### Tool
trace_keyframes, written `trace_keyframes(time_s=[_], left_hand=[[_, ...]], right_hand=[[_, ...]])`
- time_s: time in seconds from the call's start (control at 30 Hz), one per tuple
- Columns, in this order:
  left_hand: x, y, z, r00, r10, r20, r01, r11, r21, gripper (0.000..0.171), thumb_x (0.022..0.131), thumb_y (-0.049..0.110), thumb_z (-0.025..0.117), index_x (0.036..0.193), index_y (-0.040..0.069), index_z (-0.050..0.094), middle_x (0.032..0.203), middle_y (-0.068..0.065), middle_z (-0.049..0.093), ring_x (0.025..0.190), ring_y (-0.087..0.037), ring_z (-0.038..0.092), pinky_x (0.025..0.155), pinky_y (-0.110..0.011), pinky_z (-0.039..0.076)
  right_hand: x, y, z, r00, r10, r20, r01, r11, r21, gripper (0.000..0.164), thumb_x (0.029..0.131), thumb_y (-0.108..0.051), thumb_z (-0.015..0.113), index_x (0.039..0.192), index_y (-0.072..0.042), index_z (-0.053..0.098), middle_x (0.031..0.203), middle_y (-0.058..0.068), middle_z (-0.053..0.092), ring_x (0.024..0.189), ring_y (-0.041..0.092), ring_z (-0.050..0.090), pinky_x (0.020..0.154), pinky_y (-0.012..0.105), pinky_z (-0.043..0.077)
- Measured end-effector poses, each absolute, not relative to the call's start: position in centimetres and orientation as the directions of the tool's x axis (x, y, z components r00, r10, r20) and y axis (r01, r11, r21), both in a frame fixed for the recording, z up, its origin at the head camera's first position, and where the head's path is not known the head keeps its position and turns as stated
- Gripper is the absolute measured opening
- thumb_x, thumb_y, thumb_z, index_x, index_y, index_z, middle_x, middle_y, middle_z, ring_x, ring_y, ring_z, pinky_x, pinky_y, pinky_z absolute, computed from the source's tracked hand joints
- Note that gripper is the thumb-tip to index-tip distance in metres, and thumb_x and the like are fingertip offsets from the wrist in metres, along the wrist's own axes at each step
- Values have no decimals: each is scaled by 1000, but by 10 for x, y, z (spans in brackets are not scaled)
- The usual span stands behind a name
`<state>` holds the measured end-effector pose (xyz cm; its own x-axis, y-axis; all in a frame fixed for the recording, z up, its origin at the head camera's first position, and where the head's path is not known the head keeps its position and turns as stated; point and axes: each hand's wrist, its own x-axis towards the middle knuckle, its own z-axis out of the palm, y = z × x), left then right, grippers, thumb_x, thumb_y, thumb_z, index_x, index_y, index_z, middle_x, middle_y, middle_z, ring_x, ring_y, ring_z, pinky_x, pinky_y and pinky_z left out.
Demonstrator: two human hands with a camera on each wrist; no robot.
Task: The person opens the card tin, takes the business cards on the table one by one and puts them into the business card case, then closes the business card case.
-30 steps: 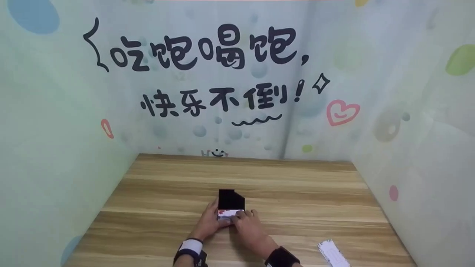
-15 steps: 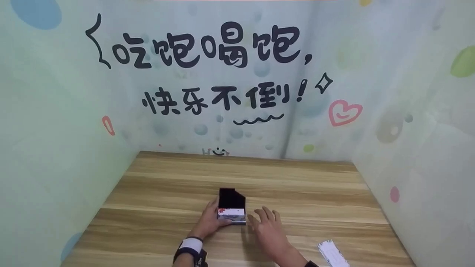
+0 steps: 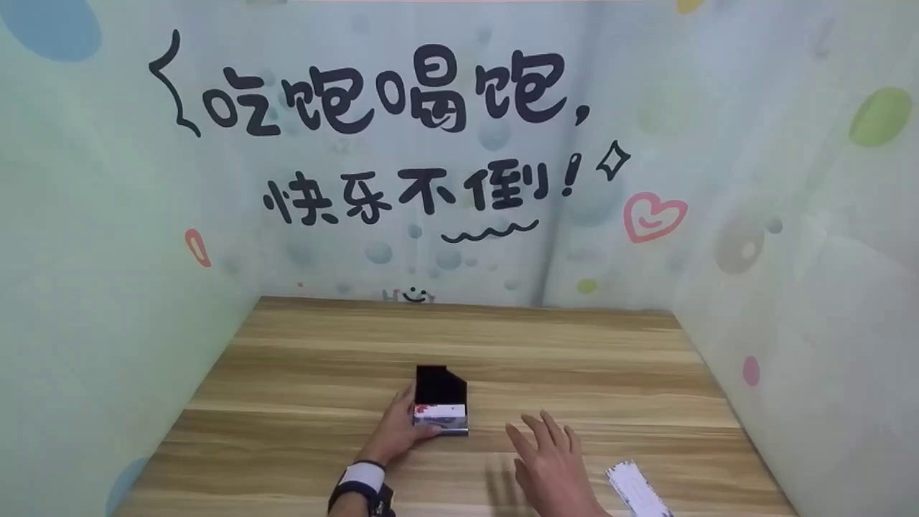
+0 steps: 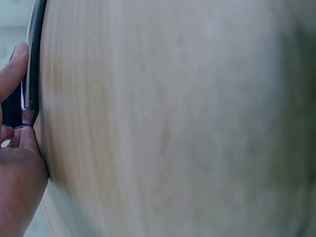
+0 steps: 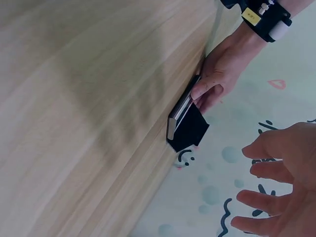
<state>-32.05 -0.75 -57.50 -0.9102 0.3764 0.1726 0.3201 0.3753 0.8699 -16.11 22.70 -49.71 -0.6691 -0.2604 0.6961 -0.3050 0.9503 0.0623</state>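
A black business card case (image 3: 439,385) stands with its lid up near the middle of the wooden table. Inside it lies a white card with a red print (image 3: 446,411). My left hand (image 3: 393,434) grips the case at its left side, thumb over the near edge and fingers behind. In the left wrist view the thumb presses on the case (image 4: 33,64), which shows edge-on. Off to the right, my right hand (image 3: 554,465) hovers with fingers spread and holds nothing. The right wrist view shows that hand (image 5: 289,182) apart from the case (image 5: 191,129).
On the table (image 3: 344,337) at the front right lies a narrow white card with a patterned border (image 3: 637,488), just beyond my right hand. Pale printed walls (image 3: 804,287) close in the table at the back and both sides.
My right hand has let go of the card in the case and moved right, its fingers spreading, toward the loose card. The left hand keeps its grip on the case.
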Motion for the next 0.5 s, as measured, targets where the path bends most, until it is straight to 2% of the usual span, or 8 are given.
trace_keyframes(time_s=[0.2, 0.37, 0.43, 0.5], left_hand=[[-319, -8, -574, -908, 378, 181, 329, 375, 867, 94, 70, 18, 78, 143, -3, 22, 144, -32, 24, 134, -46, 21, 111, -55, 18], [-319, -7, -574, -915, 372, 156, 303, 376, 876, 94, 70, 19, 77, 144, 1, 22, 145, -29, 24, 135, -45, 20, 111, -54, 17], [-319, -6, -575, -914, 373, 161, 307, 373, 876, 94, 70, 18, 77, 144, 2, 22, 145, -29, 25, 134, -44, 22, 111, -54, 17], [-320, -5, -575, -914, 372, 163, 308, 375, 874, 95, 70, 18, 77, 144, 2, 22, 145, -29, 25, 134, -44, 23, 111, -54, 18]], right_hand=[[-143, 249, -504, -706, -217, 674, -310, 950, -19, 51, 57, -15, 81, 106, -15, 66, 112, 9, 60, 104, 37, 56, 73, 56, 46], [-131, 271, -514, -685, -207, 698, -303, 953, -14, 51, 55, -17, 82, 103, -16, 67, 108, 8, 61, 99, 35, 58, 68, 55, 47], [-128, 281, -520, -657, -221, 720, -315, 949, 4, 35, 69, -25, 77, 102, -16, 68, 106, 9, 63, 96, 34, 60, 65, 53, 47], [-124, 288, -527, -631, -230, 741, -327, 945, 15, 24, 85, -34, 62, 100, -17, 68, 104, 9, 64, 94, 33, 60, 62, 51, 47]])
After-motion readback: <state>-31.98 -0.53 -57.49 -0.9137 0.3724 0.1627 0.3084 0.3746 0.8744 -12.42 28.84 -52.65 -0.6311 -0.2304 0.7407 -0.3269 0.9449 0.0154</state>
